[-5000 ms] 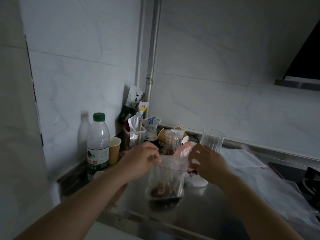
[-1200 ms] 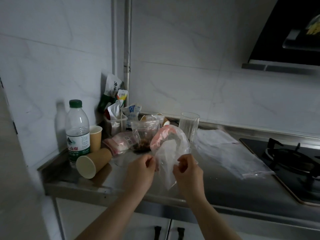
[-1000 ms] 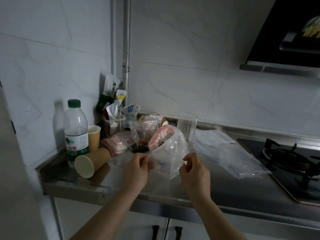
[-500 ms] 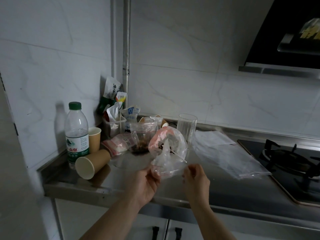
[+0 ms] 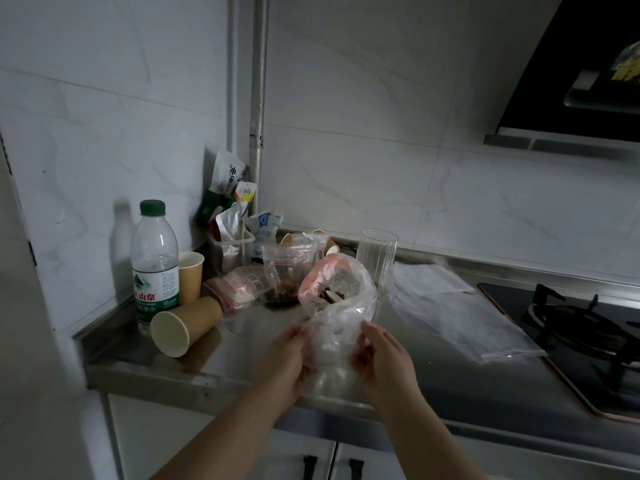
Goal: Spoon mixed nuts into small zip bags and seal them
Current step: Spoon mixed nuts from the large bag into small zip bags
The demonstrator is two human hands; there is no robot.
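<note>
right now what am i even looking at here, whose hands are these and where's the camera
There is no machine here. The camera sits on a person's head, looking forward and down, so the two bare arms are the wearer's own. The left hand and right hand each have a grip on a small clear zip bag, held just above a steel kitchen counter; it looks empty, though the light is dim. Behind it sits a bigger clear bag with a pink rim and dark contents, probably the nuts. To the left stand a water bottle and an upright paper cup; a second paper cup lies on its side. A gas hob is at the right.
</note>
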